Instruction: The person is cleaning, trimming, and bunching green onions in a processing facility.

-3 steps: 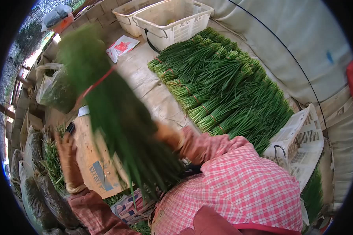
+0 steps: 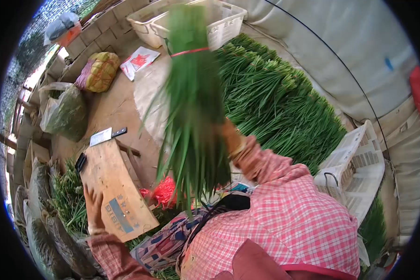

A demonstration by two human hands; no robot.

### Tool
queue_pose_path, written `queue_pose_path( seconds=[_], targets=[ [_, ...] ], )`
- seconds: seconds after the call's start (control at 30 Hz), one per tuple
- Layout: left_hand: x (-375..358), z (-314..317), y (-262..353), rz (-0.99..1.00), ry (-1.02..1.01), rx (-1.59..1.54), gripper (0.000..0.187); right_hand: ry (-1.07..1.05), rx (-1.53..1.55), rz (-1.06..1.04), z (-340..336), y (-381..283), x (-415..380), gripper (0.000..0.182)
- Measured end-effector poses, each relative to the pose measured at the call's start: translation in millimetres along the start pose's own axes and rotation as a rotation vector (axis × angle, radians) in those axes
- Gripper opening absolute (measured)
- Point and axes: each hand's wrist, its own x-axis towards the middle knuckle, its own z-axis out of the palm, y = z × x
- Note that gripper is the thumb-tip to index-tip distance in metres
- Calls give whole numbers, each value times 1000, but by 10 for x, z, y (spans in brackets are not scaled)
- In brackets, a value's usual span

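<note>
The right hand (image 2: 231,137) is clenched around a tied bundle of chives (image 2: 191,102), lifted blurred beside the stacked bundles (image 2: 284,107); the left hand (image 2: 94,205) rests flat, fingers loose, steadying the wooden board's (image 2: 116,186) near edge.

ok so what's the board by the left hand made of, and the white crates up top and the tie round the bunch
The board looks like bare, matte wood: tan, flat, with a blue printed label. The white crates look like moulded plastic, with slotted lattice walls and thick rims. The red tie around the bunch of greens in the right hand is thin; rubber band or string, too blurred to tell. The left hand rests at the board's edge.
</note>
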Motion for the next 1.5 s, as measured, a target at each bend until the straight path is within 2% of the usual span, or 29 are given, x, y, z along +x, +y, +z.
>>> queue_pose_path(
  seconds=[0.03,0.07,0.13,0.17,0.2,0.23,0.27,0.33,0.4,0.43,0.47,0.53,0.57,0.6,0.63,0.67,0.7,0.73,0.8,0.83,0.87,0.93,0.97,1.03,1.17,1.27,1.4,1.43,1.5],
  targets=[
    [-69,-217,-380,-110,30,-5,73,215,120,23,-268,-419,-153,44],
    [-186,-528,-677,-223,61,12,73,274,148,36,-594,-570,-201,43],
    [-608,-1106,-1099,-373,193,177,74,579,106,-238,-1254,-598,-337,43],
    [-898,-1415,-1189,-423,236,264,75,710,-5,-266,-1513,-650,-437,45],
    [-1201,-1574,-1231,-524,419,319,74,832,-120,-287,-1787,-695,-534,48],
    [-1405,-1619,-1272,-750,669,395,71,926,-176,-325,-2206,-673,-592,49],
    [-1694,-1706,-1356,-833,794,406,71,1014,-229,-354,-2630,-606,-640,51],
    [-2352,-1825,-1556,-850,814,326,71,1288,-432,-352,-3256,-614,-583,60],
    [-2924,-1831,-1735,-860,783,241,70,1328,-702,-137,-3878,-740,-455,78],
    [-3219,-1918,-1638,-858,775,222,70,1483,-798,109,-3890,-463,-443,88],
    [-3471,-1860,-1738,-869,764,149,70,1624,-950,276,-3998,-709,-216,97],
    [-3923,-1806,-1887,-866,728,24,70,1414,-1096,624,-3796,-882,-9,105],
    [-4121,-1822,-1977,-850,689,-22,70,1258,-1224,778,-3973,-686,62,97],
    [-4413,-1812,-2027,-752,607,109,69,1030,-1329,896,-4217,-337,67,88],
    [-4677,-1726,-2169,-815,550,23,69,819,-1374,941,-4383,35,123,80],
    [-4700,-1431,-2090,-776,549,456,69,710,-1306,904,-4432,385,207,72],
    [-4455,-1172,-1806,-952,561,264,70,653,-1206,773,-4110,640,295,61],
    [-4440,-1037,-1661,-979,591,325,70,625,-1097,662,-3770,885,290,50],
    [-4168,-579,-1590,-1065,681,239,71,219,-630,468,-2900,1420,782,34],
    [-4278,-404,-1390,-1126,687,222,70,108,-790,558,-2096,1312,616,28],
    [-4276,-258,-1371,-1149,708,185,70,-135,-918,596,-1772,1518,712,24],
    [-4434,-283,-1430,-1139,764,133,69,-322,-979,687,-815,2081,770,23],
    [-4557,-239,-1548,-1109,787,95,69,-390,-1085,638,-636,2464,876,24],
    [-4773,-162,-1706,-1072,815,54,67,-404,-1137,716,-174,2912,1020,23],
    [-4916,214,-1615,-1116,818,-49,62,-473,-1111,876,-116,3705,1061,20],
    [-5342,418,-1723,-1156,836,-145,61,-407,-1042,899,131,3705,973,18],
    [-5247,643,-1727,-1200,880,-272,60,-592,-1097,879,-260,3995,1024,25],
    [-5269,630,-1740,-1206,872,-264,59,-535,-1070,1046,-244,4034,1033,27],
    [-5203,671,-1808,-1213,859,-262,58,-576,-1078,1150,-185,3944,1065,25]
  ],
)
